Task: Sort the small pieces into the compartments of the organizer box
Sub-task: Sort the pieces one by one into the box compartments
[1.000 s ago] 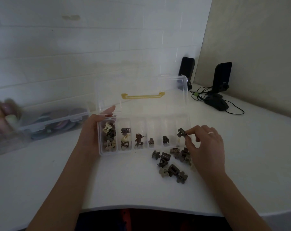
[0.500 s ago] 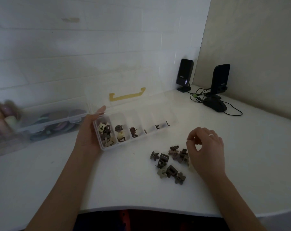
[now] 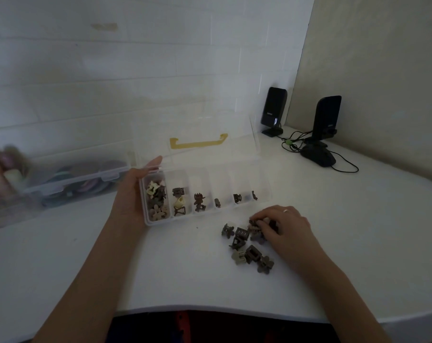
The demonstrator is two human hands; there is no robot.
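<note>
On the white table, the right hand, lower right of centre, pinches among the loose pieces. The left hand grasps the organizer box at mid-frame, lid open.

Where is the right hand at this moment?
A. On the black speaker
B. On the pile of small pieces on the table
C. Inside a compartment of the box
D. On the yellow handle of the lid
B: the right hand lies on the pile of small pieces in front of the organizer box, fingers curled among them.
</note>
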